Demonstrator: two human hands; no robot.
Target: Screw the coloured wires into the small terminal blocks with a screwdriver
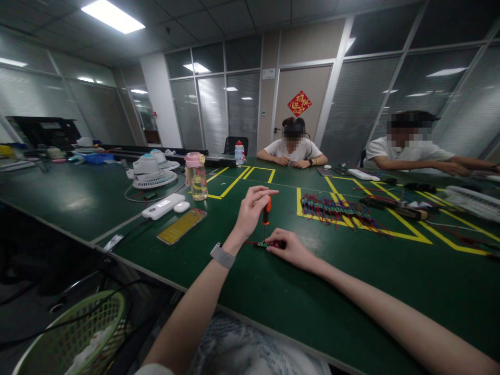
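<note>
My left hand [252,211] is closed around the handle of a screwdriver [266,213], which is orange and black and stands upright. Its thin shaft runs down to a small green circuit board [261,244] lying on the table, with red wire at its left end. With closed fingertips, my right hand [291,249] grips the right end of this board. Dark material shows beneath those fingers, too small to make out. To the right lies a row of several similar boards [338,208] with red and blue wires.
Left of my hands are a phone [182,226], a white power bank [163,206], a pink-lidded bottle [196,177] and a white fan [152,172]. Yellow tape [406,238] marks the green table [336,302]. Two people sit across. A green basket [111,307] stands below the left edge.
</note>
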